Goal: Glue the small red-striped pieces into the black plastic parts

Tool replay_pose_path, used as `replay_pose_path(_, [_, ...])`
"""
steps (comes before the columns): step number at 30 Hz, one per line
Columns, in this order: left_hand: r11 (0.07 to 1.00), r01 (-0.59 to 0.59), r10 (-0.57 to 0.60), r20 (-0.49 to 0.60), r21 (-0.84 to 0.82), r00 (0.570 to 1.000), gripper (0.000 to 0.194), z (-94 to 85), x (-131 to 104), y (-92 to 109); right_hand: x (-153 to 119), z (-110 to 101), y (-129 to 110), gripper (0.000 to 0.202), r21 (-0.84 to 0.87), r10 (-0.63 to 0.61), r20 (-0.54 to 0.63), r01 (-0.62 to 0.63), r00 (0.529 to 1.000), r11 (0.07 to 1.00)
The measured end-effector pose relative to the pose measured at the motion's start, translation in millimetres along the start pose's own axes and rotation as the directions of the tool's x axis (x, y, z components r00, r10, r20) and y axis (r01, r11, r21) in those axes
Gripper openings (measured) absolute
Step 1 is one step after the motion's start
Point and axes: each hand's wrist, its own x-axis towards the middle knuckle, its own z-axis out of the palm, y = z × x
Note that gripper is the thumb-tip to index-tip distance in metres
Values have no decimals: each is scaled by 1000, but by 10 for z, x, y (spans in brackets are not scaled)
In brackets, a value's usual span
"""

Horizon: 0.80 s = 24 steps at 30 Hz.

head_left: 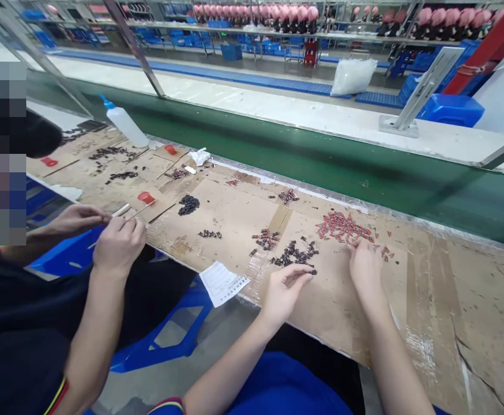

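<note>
My left hand (283, 288) is closed in a pinch on a small dark part (313, 272), just in front of a loose pile of dark parts (295, 252). At the near edge of a spread of small red parts (342, 226), my right hand (365, 262) has its fingertips down among them; whatever lies between those fingers is too small to make out. A cluster of red and dark pieces (266, 239) lies left of the dark pile, and a similar cluster (288, 196) sits farther back.
At the left, a co-worker's hands (120, 239) hold a thin stick near a red lid (146, 197). A white bottle (126, 124) leans behind. A paper slip (223, 282) overhangs the cardboard-covered table's (433, 288) front edge. Beyond runs a green belt (278, 150).
</note>
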Motion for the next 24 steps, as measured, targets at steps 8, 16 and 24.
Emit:
replay_pose_path(8, [983, -90, 93, -9, 161, 996, 19, 8, -3, 241, -527, -700, -713, 27, 564, 225, 176, -286, 958, 774])
replay_pose_path(16, [883, -247, 245, 58, 399, 968, 15, 36, -169, 358, -817, -818, -923, 12, 706, 255, 223, -336, 941, 623])
replay_pose_path(24, [823, -335, 296, 158, 458, 942, 12, 39, -206, 333, -862, -782, -899, 9, 731, 282, 299, -408, 912, 547])
